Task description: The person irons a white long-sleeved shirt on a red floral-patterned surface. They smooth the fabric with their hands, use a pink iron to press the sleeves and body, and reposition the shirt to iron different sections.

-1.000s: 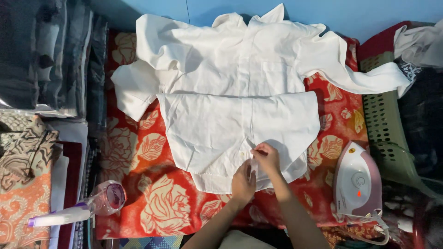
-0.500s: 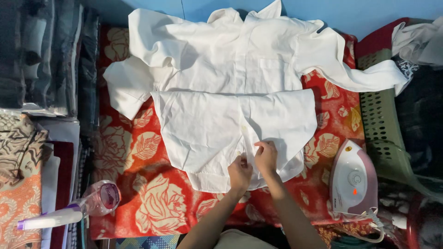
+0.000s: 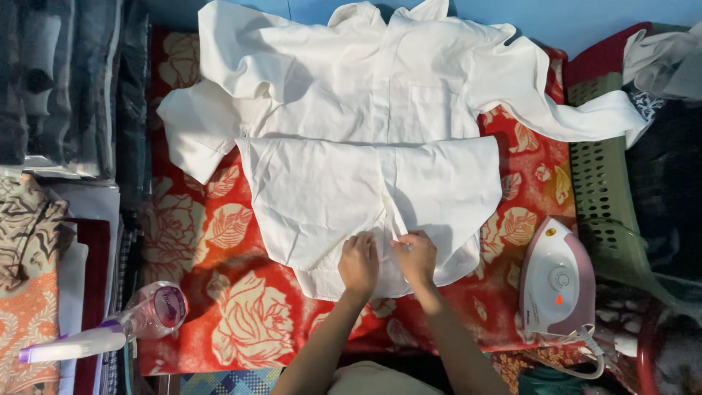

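Left hand [image 3: 358,263]: fingers curled down and closed, knuckles up, pressing on or pinching the hem of the white shirt [image 3: 365,139] beside the front placket; whether cloth is actually gripped underneath cannot be told from this view.

Right hand [image 3: 417,257]: fingers bent and drawn together on the placket edge, apparently pinching the folded strip that runs up from the hem. The two hands sit just beside each other, nearly touching.

White shirt: spread across the red floral blanket [image 3: 219,307], collar at the far edge, lower half folded up so that a crease runs across the middle. One sleeve lies to the left, the other trails right toward the green plastic basket [image 3: 599,190].

Pink and white iron [image 3: 557,281]: standing on the blanket's right edge, near the right forearm, an orange light showing on its face, its cord trailing at the bottom.

Spray bottle [image 3: 110,329]: lying at lower left, well apart from the hands.

Folded fabrics [image 3: 36,241]: stacked along the left side.

Hazards, as judged: the right elbow could knock the iron, which stands close and appears switched on, risking a burn or scorch. A tug at the placket could pull the fold askew and set new wrinkles. The trailing sleeve could snag on the basket.
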